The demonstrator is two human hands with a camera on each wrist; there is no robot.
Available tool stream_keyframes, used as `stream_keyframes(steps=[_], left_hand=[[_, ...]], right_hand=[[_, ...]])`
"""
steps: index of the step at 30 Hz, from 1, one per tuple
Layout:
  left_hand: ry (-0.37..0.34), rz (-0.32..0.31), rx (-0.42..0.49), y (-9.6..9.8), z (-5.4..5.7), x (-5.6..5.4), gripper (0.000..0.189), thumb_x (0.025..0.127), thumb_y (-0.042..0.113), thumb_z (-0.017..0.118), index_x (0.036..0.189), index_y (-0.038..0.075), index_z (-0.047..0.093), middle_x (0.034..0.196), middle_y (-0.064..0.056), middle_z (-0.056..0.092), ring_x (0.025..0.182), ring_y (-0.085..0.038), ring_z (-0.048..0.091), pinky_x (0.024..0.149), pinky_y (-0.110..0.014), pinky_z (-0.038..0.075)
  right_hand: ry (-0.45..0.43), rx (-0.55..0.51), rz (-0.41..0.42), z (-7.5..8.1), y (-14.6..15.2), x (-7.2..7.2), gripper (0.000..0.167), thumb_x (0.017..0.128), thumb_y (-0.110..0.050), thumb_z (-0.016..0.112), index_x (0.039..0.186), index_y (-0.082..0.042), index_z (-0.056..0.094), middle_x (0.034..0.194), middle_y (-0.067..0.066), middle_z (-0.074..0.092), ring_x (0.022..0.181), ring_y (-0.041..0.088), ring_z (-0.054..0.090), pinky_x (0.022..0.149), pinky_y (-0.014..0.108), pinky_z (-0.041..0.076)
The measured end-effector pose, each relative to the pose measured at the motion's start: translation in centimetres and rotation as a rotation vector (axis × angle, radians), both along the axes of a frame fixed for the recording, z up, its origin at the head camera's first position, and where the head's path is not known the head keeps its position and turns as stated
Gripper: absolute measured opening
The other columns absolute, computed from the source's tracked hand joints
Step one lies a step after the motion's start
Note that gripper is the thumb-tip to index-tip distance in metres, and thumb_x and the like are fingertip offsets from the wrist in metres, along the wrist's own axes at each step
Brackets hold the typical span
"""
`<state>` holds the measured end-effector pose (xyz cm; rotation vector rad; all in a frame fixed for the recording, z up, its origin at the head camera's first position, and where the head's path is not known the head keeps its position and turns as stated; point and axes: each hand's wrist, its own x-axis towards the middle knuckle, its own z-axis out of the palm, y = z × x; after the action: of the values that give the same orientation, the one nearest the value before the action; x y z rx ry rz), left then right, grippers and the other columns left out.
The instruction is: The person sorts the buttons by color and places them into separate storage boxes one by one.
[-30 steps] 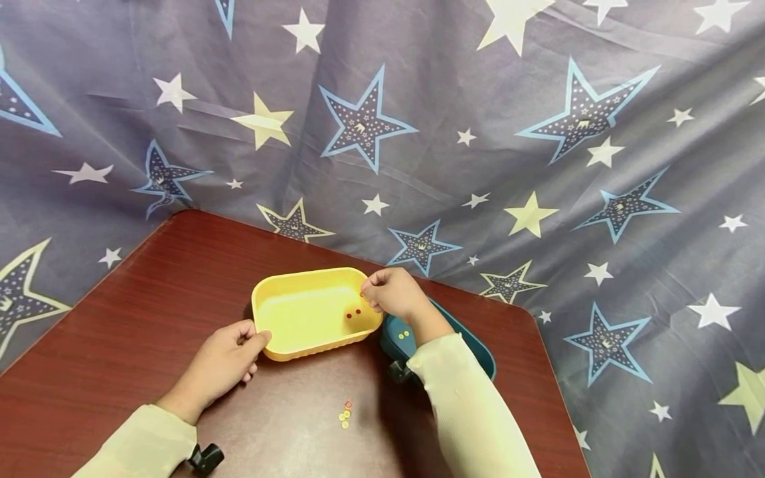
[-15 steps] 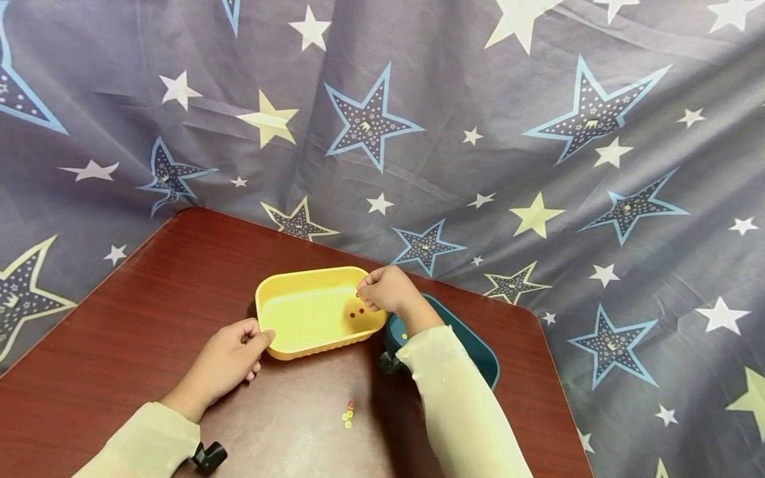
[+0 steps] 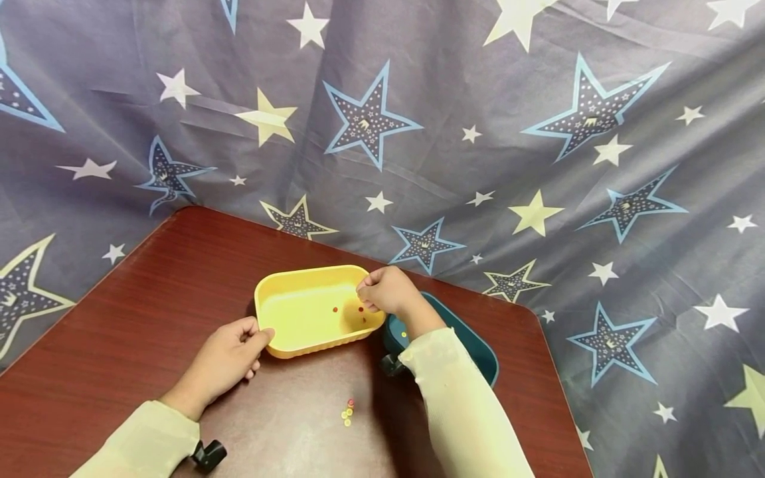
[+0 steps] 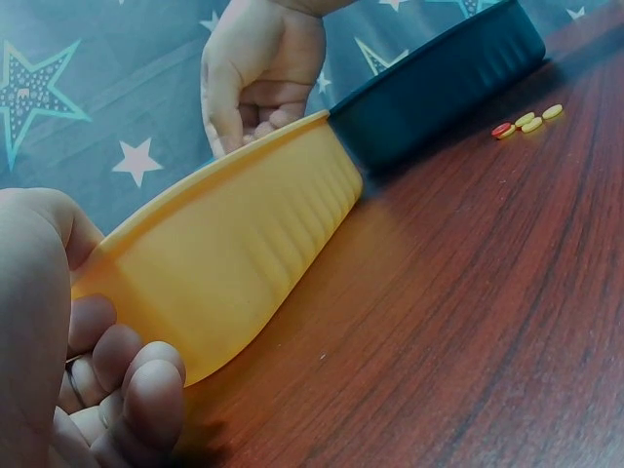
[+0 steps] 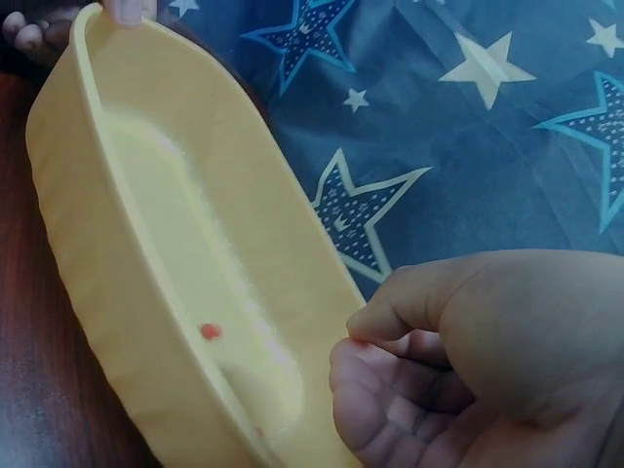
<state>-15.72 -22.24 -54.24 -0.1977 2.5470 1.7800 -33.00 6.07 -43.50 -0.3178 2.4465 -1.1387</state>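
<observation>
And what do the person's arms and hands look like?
The left sleeve and right sleeve are plain pale yellow. A left black fitting and right black fitting sit near their ends. The left hand and right hand are ungloved.

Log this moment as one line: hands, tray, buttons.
left hand: grips rim of yellow tray | right hand: curled, at tray's opposite end | red buttons: inside tray | button cluster: on table

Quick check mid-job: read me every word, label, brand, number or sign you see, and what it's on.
No readable text in any view.
Yellow tray: no lettering visible.
Blue-green tray: no lettering visible.
Small discs on the table: too small to read any marking.
Backdrop cloth: printed stars, some with crown-like emblems, no words.
</observation>
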Motion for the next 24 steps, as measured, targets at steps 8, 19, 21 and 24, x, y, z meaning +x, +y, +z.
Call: stream_keyframes(steps=[8,19,21,24], left_hand=[[0.003,-0.003,-0.001,0.1,0.1,0.0,0.045,0.114,0.047,0.067,0.091,0.01,0.055,0.069,-0.007,0.067,0.058,-0.023,0.068,0.054,-0.033,0.056],[0.006,0.007,0.0,0.0,0.0,0.1,0.044,0.114,0.045,0.067,0.091,0.009,0.055,0.069,-0.008,0.067,0.059,-0.023,0.068,0.055,-0.034,0.058],[0.004,0.005,0.004,0.0,-0.1,0.0,0.044,0.114,0.046,0.067,0.091,0.009,0.055,0.069,-0.008,0.068,0.059,-0.023,0.068,0.056,-0.034,0.059],[0.003,0.002,0.002,0.0,0.0,-0.1,0.045,0.113,0.047,0.067,0.092,0.009,0.055,0.07,-0.008,0.068,0.059,-0.024,0.069,0.056,-0.035,0.06]], right_hand=[[0.06,0.049,0.107,3.1,1.6,1.3,0.016,0.103,-0.011,0.076,0.108,0.004,0.081,0.083,0.005,0.072,0.076,0.018,0.07,0.075,0.034,0.067],[0.131,0.166,0.309,3.9,3.3,5.3,0.006,0.1,-0.009,0.078,0.097,-0.008,0.083,0.08,0.005,0.077,0.066,0.016,0.072,0.065,0.03,0.062],[0.153,0.19,0.342,3.2,3.6,6.3,0.005,0.098,-0.01,0.079,0.096,-0.01,0.083,0.073,-0.002,0.074,0.063,0.013,0.069,0.067,0.029,0.06],[0.209,0.241,0.408,2.0,3.7,7.9,0.003,0.096,-0.014,0.082,0.093,-0.014,0.083,0.071,-0.01,0.072,0.065,0.005,0.066,0.07,0.026,0.057]])
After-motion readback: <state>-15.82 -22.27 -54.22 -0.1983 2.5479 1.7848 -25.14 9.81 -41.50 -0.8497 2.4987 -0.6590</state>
